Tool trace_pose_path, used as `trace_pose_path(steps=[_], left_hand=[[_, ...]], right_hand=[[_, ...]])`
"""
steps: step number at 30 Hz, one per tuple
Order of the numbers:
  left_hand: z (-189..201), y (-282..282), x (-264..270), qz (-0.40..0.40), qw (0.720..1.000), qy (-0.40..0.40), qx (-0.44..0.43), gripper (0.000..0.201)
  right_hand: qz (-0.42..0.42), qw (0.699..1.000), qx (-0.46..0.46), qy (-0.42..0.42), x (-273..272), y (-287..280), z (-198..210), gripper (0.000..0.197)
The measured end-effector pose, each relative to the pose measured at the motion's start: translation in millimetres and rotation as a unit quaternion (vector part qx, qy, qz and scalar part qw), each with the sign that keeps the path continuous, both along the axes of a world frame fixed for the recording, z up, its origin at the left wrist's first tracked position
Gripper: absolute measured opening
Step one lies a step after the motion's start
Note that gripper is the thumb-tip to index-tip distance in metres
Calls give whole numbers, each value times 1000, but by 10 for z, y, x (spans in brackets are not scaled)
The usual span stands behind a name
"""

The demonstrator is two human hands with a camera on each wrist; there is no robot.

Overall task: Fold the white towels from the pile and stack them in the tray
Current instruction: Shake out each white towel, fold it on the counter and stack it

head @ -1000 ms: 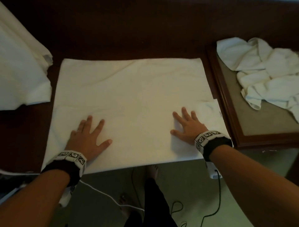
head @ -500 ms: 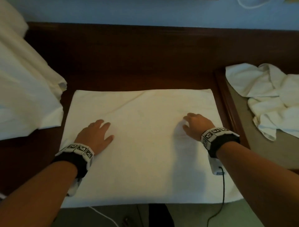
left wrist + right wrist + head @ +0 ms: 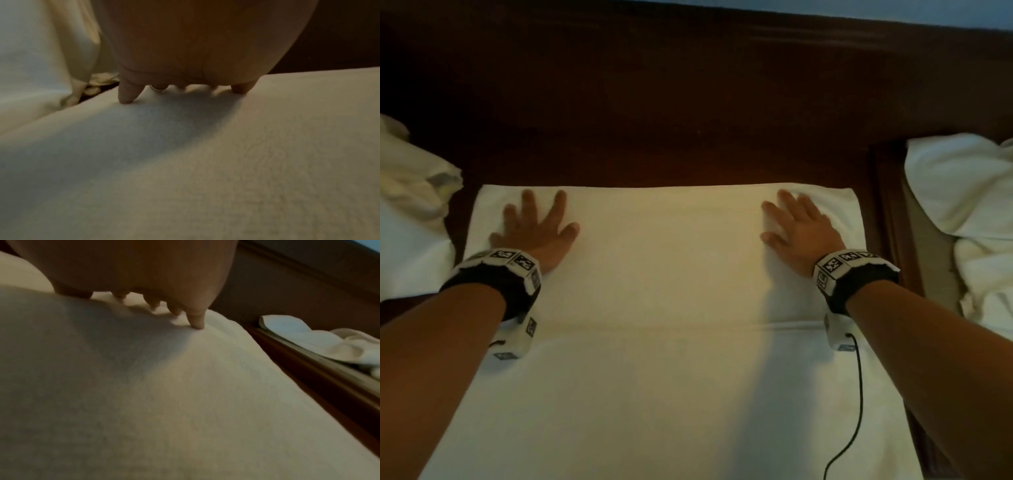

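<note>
White towel [image 3: 654,274] lies flat on worktop [image 3: 654,120], near end cut off. Left hand [image 3: 534,228] and right hand [image 3: 799,229] spread, pressing far corners.

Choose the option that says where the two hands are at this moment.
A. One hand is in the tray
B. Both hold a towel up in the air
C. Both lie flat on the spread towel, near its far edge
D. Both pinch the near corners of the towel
C: the left hand and the right hand press with straight, spread fingers on the spread towel, close to its far edge.
</note>
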State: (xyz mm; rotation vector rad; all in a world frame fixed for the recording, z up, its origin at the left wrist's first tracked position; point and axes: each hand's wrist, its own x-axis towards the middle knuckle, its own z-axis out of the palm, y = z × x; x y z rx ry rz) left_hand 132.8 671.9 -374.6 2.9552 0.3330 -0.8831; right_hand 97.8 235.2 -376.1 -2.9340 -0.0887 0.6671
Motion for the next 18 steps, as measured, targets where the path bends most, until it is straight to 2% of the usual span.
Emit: trace_pose_path(steps=[2,5,7,9,13,15,18], left_hand=[[35,-24,69,-54,997,-45,18,71],[28,-17,213,-150,985,-77,23,72],[25,-27,288,-149,985,-81,21,71],[40,-63,341,-148,981,-122,9,65],[88,-213,366,-190,959,-209,5,25],[146,-284,336,-189,960,-206,6,19],[267,-289,206,-170,960,-219,-30,14]], right_hand=[[-10,999,4,-47,132,-62,83,55],[-4,998,-33,-45,277,-208,125,66],[-16,999,-35,-35,341,-276,110,69],[-24,998,-30,-52,391,-297,89,65],[-34,993,-53,-95,472,-303,109,43],[-35,992,-65,-101,471,-311,129,37],[-25,994,-33,-98,373,-309,222,23]])
